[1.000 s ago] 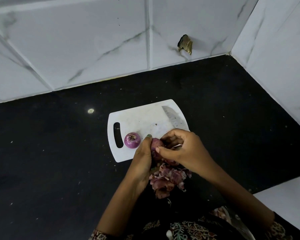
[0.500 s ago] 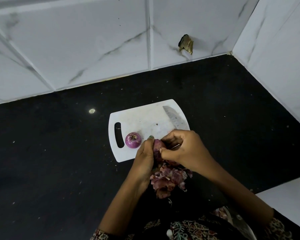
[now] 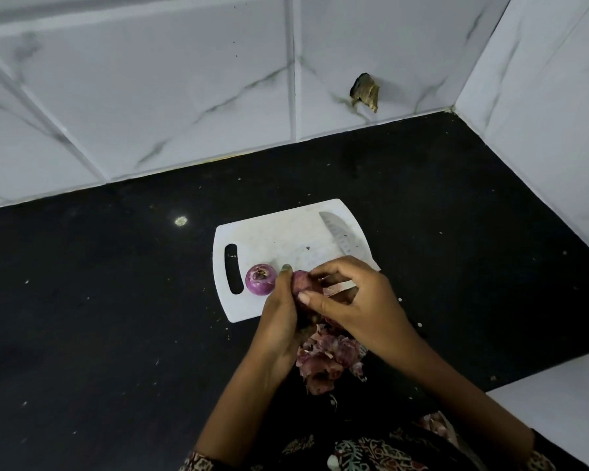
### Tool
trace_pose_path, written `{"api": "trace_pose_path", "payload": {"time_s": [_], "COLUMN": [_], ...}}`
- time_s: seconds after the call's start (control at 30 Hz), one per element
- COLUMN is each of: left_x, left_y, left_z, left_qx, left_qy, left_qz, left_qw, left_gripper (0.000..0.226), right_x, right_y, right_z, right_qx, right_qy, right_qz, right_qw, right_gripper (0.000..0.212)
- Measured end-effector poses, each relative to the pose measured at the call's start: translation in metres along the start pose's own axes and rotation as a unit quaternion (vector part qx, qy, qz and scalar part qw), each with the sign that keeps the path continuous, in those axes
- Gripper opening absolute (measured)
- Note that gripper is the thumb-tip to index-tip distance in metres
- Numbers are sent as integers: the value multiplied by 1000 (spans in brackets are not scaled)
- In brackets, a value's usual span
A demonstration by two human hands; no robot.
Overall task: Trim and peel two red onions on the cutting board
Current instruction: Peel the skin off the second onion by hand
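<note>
The second red onion point(image 3: 301, 283) sits between both hands at the lower edge of the white cutting board point(image 3: 279, 232), in the frame's centre. The left hand point(image 3: 281, 317) cups it, fingers curled round it. The right hand point(image 3: 357, 300) has slid its thumb lower across the bulb than a second ago, apparently pinching loose skin, so peeling continues. The first onion point(image 3: 259, 279) lies peeled just left. A knife blade point(image 3: 340, 234) rests upper right; peelings point(image 3: 327, 362) heap on the black counter point(image 3: 99, 317) below.

Board point(image 3: 286, 239) centre and far-left corner left open. Far-right corner blocked by knife blade point(image 3: 342, 234); near-left by peeled onion point(image 3: 259, 279). Counter point(image 3: 99, 300) beyond near edge occupied by peel heap point(image 3: 327, 362).
</note>
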State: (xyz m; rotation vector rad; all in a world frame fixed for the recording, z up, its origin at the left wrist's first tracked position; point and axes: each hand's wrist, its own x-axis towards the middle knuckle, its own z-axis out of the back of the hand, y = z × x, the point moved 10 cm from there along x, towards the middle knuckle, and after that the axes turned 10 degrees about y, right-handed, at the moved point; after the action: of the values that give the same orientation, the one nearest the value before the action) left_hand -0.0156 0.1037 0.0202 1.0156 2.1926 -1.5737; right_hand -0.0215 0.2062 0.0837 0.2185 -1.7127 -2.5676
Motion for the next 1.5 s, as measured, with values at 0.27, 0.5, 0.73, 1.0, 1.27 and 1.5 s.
{"api": "trace_pose_path", "payload": {"time_s": [0.27,0.5,0.73,1.0,1.27,1.5], "left_x": [2,4,2,-3,0,-2], "left_y": [-8,-12,-14,-22,-11,-12], "left_z": [16,10,11,7,6,12], "left_qx": [99,151,135,194,159,86], "left_qy": [-35,-13,-20,-30,-11,-41], "left_qz": [-42,-66,-55,-88,-56,-55], "left_qw": [994,986,989,977,986,994], "left_gripper": [44,27,28,24,32,35], "right_x": [5,7,2,4,7,-2], "right_y": [-8,0,1,-2,-14,-4], "right_z": [-2,9,2,1,14,-1], "right_qx": [69,-9,28,22,37,46], "right_qy": [78,30,61,60,31,36], "right_qz": [-57,-18,-40,-49,-36,-11], "right_qw": [993,999,997,997,998,998], "right_gripper": [25,13,22,17,11,22]}}
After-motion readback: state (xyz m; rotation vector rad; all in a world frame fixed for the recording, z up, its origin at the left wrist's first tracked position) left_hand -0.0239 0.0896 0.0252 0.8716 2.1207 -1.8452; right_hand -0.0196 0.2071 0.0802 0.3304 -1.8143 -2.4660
